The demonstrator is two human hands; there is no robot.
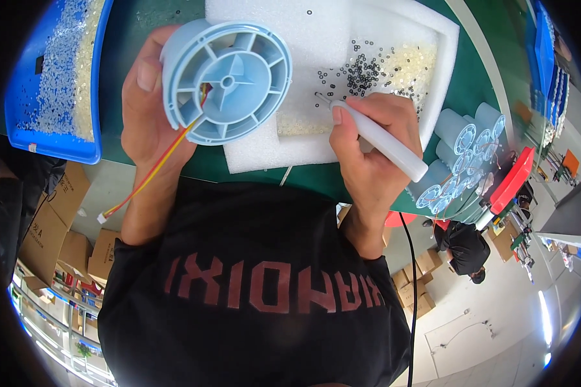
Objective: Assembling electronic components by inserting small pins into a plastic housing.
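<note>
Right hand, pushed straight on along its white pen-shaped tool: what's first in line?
Likely the round light-blue plastic housing in the left hand: its rim lies next, up-left of the white tool. Depth unclear; the tip may meet the white foam tray first.

Bright, even light fills the bench; below and right of it a lamp glares; farthest from it, edges bend into black.

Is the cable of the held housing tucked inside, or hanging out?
Hanging out: the red and yellow cable reaches past the held housing, with its white plug outside.
</note>
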